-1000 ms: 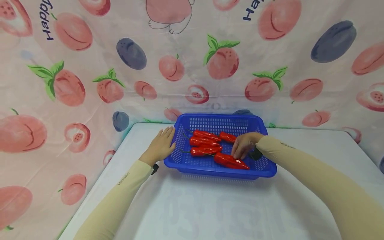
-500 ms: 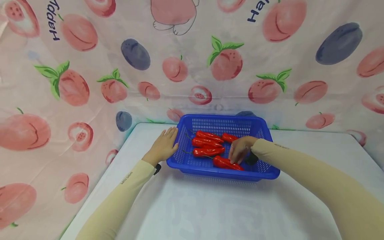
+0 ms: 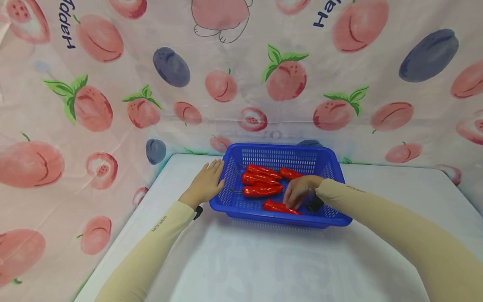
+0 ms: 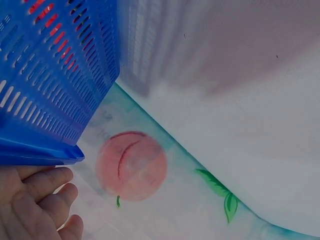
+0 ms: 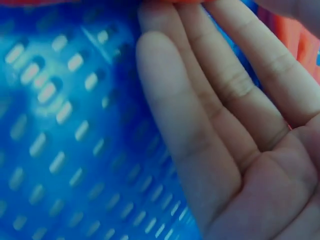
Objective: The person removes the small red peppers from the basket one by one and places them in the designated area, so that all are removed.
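Note:
A blue plastic basket [image 3: 283, 219] holds several long red peppers. My left hand [image 3: 205, 184] lies with fairly straight fingers against the basket's left rim; in the left wrist view the fingers [image 4: 47, 187] touch the rim's underside. Inside the basket, my right hand [image 3: 299, 191] pinches a red pepper [image 3: 274, 206] near the front wall. The right wrist view shows the fingertips at a strip of red pepper [image 5: 187, 2] on the top edge, most of it out of frame. Other red peppers [image 3: 262, 191] lie at the basket's left, stems pointing left, and one [image 3: 289, 173] near the back.
The basket stands on a white table [image 3: 264, 260], close to its back edge. A fruit-print cloth [image 3: 234, 105] hangs behind and to the left. A dark wrist-camera strap [image 3: 314, 204] sits below my right wrist, inside the basket.
My right hand has moved left and slightly toward the front wall, and the front pepper has shifted left with it. The left hand stays at the rim.

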`<state>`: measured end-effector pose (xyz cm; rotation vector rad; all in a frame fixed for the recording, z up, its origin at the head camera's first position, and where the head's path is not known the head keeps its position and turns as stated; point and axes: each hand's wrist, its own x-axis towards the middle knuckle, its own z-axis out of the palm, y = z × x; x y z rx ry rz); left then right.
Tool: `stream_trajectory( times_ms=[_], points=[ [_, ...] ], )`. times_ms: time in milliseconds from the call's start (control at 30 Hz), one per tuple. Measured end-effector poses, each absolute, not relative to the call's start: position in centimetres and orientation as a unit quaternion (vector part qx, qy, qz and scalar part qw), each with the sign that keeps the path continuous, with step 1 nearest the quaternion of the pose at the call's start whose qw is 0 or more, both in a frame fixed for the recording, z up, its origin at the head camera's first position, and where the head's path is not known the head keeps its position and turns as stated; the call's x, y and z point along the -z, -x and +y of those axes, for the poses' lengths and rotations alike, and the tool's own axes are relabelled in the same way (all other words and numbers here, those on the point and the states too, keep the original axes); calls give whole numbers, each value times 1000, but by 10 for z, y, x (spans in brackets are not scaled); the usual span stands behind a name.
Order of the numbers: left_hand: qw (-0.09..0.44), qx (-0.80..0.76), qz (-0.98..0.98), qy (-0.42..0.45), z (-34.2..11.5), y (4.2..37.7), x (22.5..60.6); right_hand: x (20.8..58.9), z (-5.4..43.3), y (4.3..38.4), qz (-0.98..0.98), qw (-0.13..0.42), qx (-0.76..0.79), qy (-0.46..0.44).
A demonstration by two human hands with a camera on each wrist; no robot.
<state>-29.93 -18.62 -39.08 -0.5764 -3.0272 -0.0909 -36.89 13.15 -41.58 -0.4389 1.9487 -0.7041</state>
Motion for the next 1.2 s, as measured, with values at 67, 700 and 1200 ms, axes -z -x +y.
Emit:
stream_trajectory(
  times_ms=[67, 700, 1200],
  points=[
    [32, 38, -981, 190, -187, 298, 391, 417, 129, 367, 803, 490, 284, 188],
    [34, 30, -981, 189, -187, 301, 393, 419, 126, 365, 786, 513, 284, 197],
    [37, 48, -980, 189, -187, 303, 396, 419, 127, 362, 775, 500, 345, 177]
  ],
)
